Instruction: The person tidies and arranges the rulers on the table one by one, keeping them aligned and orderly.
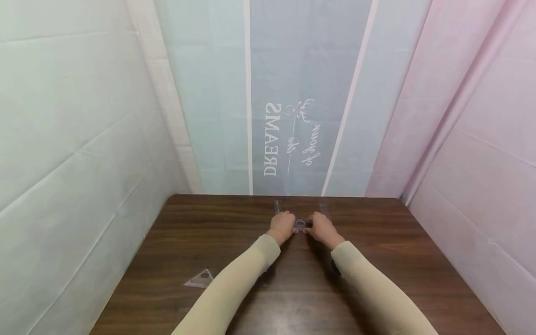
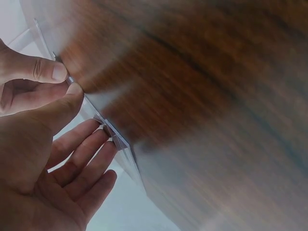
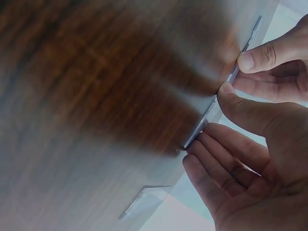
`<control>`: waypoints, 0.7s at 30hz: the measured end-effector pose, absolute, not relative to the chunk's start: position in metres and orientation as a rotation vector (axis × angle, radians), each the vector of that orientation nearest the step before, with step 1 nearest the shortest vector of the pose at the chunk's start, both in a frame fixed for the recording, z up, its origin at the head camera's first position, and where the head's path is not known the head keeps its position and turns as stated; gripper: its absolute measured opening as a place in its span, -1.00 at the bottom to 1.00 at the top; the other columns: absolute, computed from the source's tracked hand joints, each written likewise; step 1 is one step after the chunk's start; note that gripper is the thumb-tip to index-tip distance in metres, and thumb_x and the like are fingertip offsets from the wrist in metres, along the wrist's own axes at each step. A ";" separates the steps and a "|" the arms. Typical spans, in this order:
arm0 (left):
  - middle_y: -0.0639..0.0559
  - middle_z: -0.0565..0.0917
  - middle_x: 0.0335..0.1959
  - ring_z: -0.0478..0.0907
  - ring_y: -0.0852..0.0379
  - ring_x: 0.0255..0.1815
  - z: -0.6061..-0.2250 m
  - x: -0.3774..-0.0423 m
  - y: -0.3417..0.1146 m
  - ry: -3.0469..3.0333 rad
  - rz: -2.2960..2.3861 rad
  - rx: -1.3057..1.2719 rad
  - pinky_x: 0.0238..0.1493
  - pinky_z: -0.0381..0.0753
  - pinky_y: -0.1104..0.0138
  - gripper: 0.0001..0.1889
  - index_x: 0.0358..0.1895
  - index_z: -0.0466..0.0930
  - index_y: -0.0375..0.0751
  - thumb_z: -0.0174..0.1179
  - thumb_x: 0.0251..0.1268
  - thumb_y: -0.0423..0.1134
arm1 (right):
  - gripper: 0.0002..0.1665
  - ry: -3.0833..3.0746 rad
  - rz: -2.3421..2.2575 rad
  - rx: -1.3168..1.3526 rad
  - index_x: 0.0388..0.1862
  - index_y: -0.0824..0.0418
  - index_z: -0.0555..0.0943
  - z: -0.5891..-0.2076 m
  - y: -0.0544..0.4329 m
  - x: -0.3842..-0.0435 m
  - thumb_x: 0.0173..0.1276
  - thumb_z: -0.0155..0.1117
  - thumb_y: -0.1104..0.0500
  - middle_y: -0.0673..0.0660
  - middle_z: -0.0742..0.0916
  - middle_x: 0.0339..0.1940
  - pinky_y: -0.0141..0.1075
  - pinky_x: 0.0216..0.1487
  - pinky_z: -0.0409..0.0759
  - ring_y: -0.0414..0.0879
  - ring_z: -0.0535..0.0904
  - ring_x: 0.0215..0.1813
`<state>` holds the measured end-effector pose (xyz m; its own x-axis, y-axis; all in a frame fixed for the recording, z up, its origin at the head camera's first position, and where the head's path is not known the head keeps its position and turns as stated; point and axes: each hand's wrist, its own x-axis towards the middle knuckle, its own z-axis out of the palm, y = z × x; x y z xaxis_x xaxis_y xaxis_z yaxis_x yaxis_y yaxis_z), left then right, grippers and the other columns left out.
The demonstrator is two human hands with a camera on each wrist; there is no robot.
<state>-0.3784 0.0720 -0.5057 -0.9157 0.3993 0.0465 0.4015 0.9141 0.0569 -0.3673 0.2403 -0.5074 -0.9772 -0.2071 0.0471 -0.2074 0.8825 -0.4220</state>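
Note:
Between both hands, toward the far side of the table, a small clear set square (image 1: pixel 300 225) lies flat or nearly so. My left hand (image 1: pixel 282 227) pinches its left side, with the thumb at the near edge. At its right side my right hand (image 1: pixel 323 229) pinches in the same way. The left wrist view shows the thin clear plastic edge (image 2: pixel 115 132) running past the thumb and spread fingers. In the right wrist view both thumb tips press close together along the plastic edge (image 3: pixel 207 118). The fingertips behind it are partly hidden.
A clear ruler (image 1: pixel 277 204) lies beyond the left hand, and another clear strip (image 1: pixel 323 208) beyond the right. A larger clear set square (image 1: pixel 201 278) rests by the left forearm, partly covered. The brown wooden table (image 1: pixel 398 270) meets a curtain (image 1: pixel 217 116) at the back.

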 end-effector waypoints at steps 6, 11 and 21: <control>-0.01 0.75 -0.10 0.73 0.04 -0.06 -0.507 -0.379 0.074 -3.032 -0.062 -0.619 -0.03 0.73 0.19 -0.64 -0.02 0.81 -0.10 0.47 0.39 0.11 | -0.71 -3.044 0.664 0.319 -0.01 0.37 0.80 -0.509 0.241 -0.366 0.37 0.59 0.23 0.23 0.73 -0.09 0.06 0.04 0.65 0.02 0.64 -0.11; 0.00 0.76 -0.11 0.73 0.05 -0.07 -0.508 -0.379 0.073 -3.029 -0.061 -0.618 -0.06 0.74 0.19 -0.64 -0.04 0.81 -0.09 0.47 0.39 0.11 | -0.73 -3.049 0.671 0.318 -0.03 0.35 0.80 -0.509 0.240 -0.366 0.37 0.59 0.23 0.20 0.73 -0.11 0.02 -0.01 0.65 -0.01 0.61 -0.14; 0.01 0.75 -0.11 0.72 0.08 -0.09 -0.507 -0.380 0.073 -3.050 -0.066 -0.621 -0.11 0.73 0.21 -0.65 -0.04 0.79 -0.09 0.44 0.42 0.12 | -0.78 -3.056 0.670 0.308 -0.08 0.32 0.80 -0.509 0.240 -0.367 0.38 0.59 0.22 0.18 0.72 -0.12 -0.01 -0.05 0.64 -0.03 0.57 -0.19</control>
<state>-0.3800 0.0726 -0.5066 -0.9199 0.3904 0.0358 0.3916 0.9194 0.0361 -0.3666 0.2402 -0.5095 -0.9808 -0.1910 0.0394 -0.1900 0.8899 -0.4147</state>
